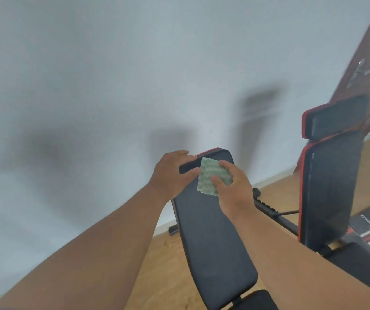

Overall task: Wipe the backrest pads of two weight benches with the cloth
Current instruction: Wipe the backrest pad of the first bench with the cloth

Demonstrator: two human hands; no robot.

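The green cloth (215, 176) is pinched by the right hand (231, 186) at frame centre. The near backrest pad (211, 231) top is gripped by the left hand (170, 173). The right bench (327, 186) is cut off.

Both forearms and hands (202, 182) are bare, no sleeves.

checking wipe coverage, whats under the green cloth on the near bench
The green cloth lies on the upper part of the near backrest pad, pressed by the right hand. The left hand holds the pad's top edge. The patch beneath the cloth is covered.
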